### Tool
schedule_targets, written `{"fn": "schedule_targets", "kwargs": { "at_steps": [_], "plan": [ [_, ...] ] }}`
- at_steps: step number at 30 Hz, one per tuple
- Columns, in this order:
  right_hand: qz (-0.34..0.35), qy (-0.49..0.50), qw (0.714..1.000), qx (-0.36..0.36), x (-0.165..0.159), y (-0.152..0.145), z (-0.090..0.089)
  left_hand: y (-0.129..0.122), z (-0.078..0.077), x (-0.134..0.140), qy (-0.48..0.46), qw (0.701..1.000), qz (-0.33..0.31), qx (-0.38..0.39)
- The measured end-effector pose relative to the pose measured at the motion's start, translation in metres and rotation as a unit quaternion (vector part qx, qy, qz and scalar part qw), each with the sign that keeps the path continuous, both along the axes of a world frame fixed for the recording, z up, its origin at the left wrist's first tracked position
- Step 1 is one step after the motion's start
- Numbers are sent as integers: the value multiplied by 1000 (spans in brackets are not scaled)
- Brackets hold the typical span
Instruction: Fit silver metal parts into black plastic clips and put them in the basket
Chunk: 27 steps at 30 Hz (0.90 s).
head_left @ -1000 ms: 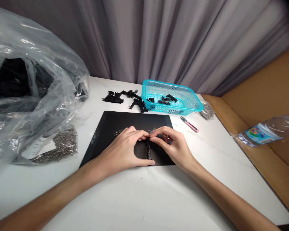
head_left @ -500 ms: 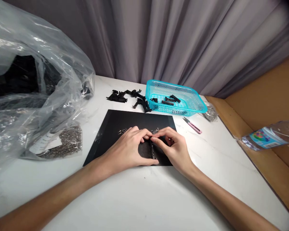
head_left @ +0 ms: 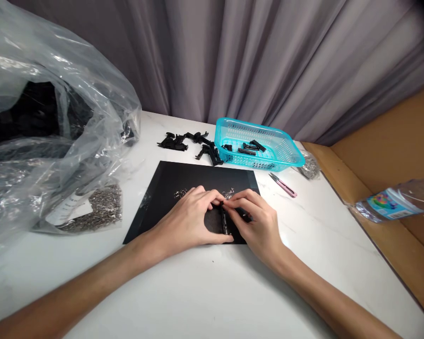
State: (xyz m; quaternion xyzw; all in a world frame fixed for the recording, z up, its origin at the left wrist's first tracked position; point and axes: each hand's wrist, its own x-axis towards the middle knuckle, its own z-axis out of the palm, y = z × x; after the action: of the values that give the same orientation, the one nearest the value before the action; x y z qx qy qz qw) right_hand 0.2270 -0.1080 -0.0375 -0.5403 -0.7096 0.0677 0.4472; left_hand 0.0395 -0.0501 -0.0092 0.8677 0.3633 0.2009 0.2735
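Observation:
A narrow black plastic part [head_left: 225, 221] stands lengthwise on the black mat [head_left: 155, 188]. My left hand [head_left: 194, 214] grips it end to end, fingertips at the far end and thumb at the near end. My right hand [head_left: 256, 219] is closed in a pinch at the part's far end; whatever lies between its fingertips is too small to make out. Beyond my fingers lie two little piles of small metal pieces, a left pile [head_left: 180, 193] and a right pile [head_left: 228, 194], each partly behind a hand.
A turquoise basket [head_left: 261, 162] holds several black parts; more black parts [head_left: 173, 141] lie left of it. Pink-handled thread snips [head_left: 283, 185] rest at the right. A bag of metal pieces [head_left: 99, 209] and a large plastic bag [head_left: 102, 89] stand left, a bottle [head_left: 392, 203] right.
My right hand has shifted slightly, its fingers straighter and drawn together over the part's far end. The left hand keeps its grip. The whole view has moved very slightly.

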Motion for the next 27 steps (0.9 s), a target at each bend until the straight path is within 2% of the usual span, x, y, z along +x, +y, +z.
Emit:
{"fn": "schedule_targets", "kwargs": {
  "at_steps": [4,9,13,18,27],
  "plan": [
    [35,-26,999,15,5,-1,-1,0,1,0,8,1000,3,-6],
    [72,-5,997,9,10,1,2,1,0,0,15,1000,7,2],
    [90,21,994,-51,16,5,10,1,-2,-1,21,1000,5,5],
    [90,117,980,-136,20,11,12,2,0,0,36,999,7,5],
    [67,217,953,-202,20,17,15,3,-2,-2,34,999,5,2]
  ]
}}
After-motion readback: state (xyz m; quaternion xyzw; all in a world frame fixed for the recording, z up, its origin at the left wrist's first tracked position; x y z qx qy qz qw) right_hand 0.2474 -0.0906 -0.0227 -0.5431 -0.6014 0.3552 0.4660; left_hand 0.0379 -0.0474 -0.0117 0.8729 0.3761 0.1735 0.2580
